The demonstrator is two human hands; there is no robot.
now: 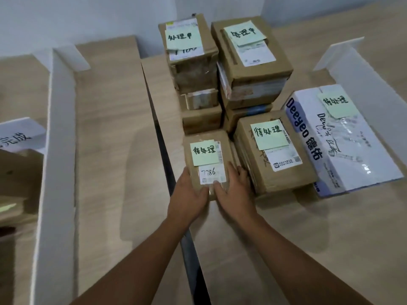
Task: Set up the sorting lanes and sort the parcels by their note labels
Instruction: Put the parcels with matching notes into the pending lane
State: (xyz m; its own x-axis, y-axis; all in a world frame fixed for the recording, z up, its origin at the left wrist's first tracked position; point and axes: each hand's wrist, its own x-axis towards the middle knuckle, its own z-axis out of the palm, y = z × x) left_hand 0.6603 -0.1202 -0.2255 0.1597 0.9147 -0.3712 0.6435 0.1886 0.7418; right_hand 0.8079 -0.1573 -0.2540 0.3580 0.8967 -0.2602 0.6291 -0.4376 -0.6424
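Brown cardboard small parcel (207,164) is clamped between both hands at its near end. The left hand (189,194) wraps its left edge and the right hand (235,188) its right edge. Both thumbs lie on top by the white label (212,175) marked 7786. Whether it rests on the table (114,128) or sits just above it cannot be told. A green note (204,154) sits on top, just beyond the thumbs. Just right of the grip is a second parcel (273,150), brown, also topped with a green note. Further right is a white box (343,139) with blue print and its own green note, right beside the second parcel. Beyond the grip stand two stacks of brown boxes, the left stack (189,53) and the right stack (251,53), each with a green note on top. Just left of the grip a dark gap (163,146) runs along the table. Well left of it stands an upright white divider (57,150), with a paper sign (19,135) past it. A second divider (343,53) stands far right, beyond the white box.
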